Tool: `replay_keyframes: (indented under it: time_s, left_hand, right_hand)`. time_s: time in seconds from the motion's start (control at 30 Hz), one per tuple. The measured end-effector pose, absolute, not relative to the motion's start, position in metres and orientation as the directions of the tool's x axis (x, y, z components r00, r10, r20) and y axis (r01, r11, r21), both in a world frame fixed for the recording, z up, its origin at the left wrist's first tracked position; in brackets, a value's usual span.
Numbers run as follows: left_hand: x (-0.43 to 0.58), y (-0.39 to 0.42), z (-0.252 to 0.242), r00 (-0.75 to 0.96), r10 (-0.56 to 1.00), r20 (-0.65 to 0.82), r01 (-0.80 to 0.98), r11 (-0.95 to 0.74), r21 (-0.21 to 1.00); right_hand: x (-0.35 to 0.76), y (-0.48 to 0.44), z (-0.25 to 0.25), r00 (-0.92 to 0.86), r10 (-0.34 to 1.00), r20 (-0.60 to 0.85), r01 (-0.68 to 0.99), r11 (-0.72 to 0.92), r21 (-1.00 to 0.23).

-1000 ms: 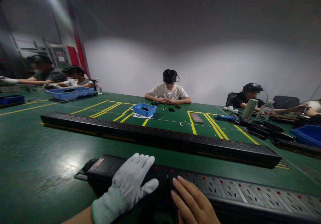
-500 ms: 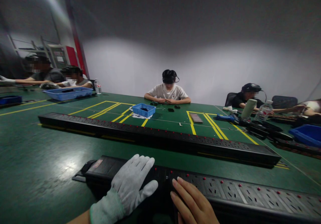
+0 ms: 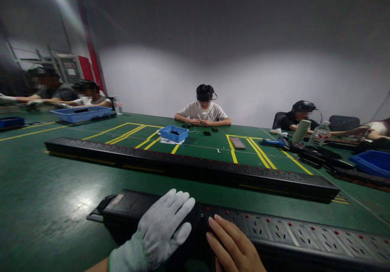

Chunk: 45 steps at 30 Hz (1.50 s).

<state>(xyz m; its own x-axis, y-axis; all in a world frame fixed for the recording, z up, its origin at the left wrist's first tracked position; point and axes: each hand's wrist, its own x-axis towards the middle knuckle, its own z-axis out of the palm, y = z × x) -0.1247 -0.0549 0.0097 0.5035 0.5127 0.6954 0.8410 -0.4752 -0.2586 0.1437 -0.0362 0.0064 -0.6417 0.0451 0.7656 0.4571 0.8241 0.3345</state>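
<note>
A long black power strip (image 3: 289, 232) lies on the green table (image 3: 55, 191), on the wearer's side of the far strip (image 3: 189, 163), running roughly alongside it with a gap between. Its top face has a dull, greyish sheen and is divided into a line of panels with dark, slanted slots, and small red dots follow the edge that faces the far strip. The left end is plain smooth black, with a pale reddish label (image 3: 117, 199) and a flat lip jutting out at the tip; the right end runs out of view, and the near side sinks into shadow. The left hand (image 3: 166, 225), in a white glove, lies across the plain part with straight fingers, clasping nothing. The bare right hand (image 3: 233, 245) rests extended fingers beside the slots; its palm is hidden, so I cannot tell whether it grips.
</note>
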Motion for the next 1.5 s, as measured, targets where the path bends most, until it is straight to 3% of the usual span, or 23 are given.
replay_keyframes:
  time_s: [0.2,0.7,1.5]
  left_hand:
    - [-0.124,-0.060,0.013,0.568,0.532,0.628,0.797,-0.545,-0.259]
    - [-0.127,-0.058,0.023,0.636,0.426,0.643,0.724,-0.618,-0.307]
    - [-0.125,-0.062,0.015,0.615,0.511,0.601,0.760,-0.589,-0.277]
  right_hand:
    - [0.146,-0.035,0.002,-0.672,0.034,0.740,0.452,0.811,0.372]
    - [0.146,-0.034,0.001,-0.656,0.027,0.754,0.457,0.809,0.369]
    - [0.144,-0.036,0.005,-0.654,0.045,0.755,0.460,0.816,0.350]
